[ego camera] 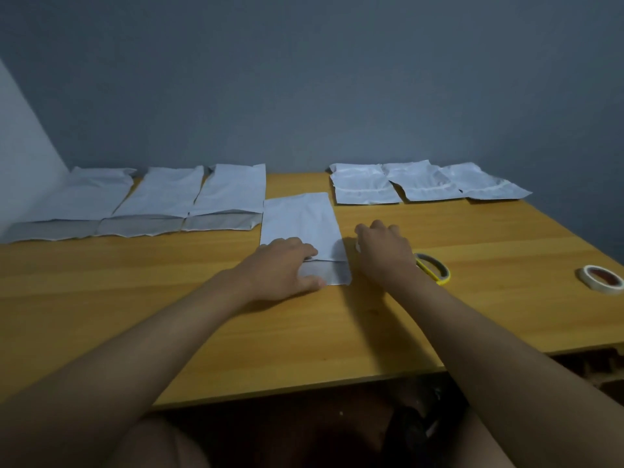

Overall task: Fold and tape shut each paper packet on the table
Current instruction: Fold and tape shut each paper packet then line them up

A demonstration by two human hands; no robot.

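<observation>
Left hand (287, 265): fingers flat, together, pressing packet's (302, 228) near flap.
Right hand (385, 251): curled beside packet, over something small; grip unclear.
Packet: mid-table (337, 332), flap unfolded.
Handling: thin, light, creases easily; likely slides, so pin and fold at flap edge.
Tape (602, 278): far right.

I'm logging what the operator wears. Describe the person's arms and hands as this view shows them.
Both forearms are bare up to the frame edge, with no sleeves in view. The left hand and right hand wear no gloves, and no rings, watch or bracelet show. The fingers carry no tape or markings that this dim picture reveals.
</observation>
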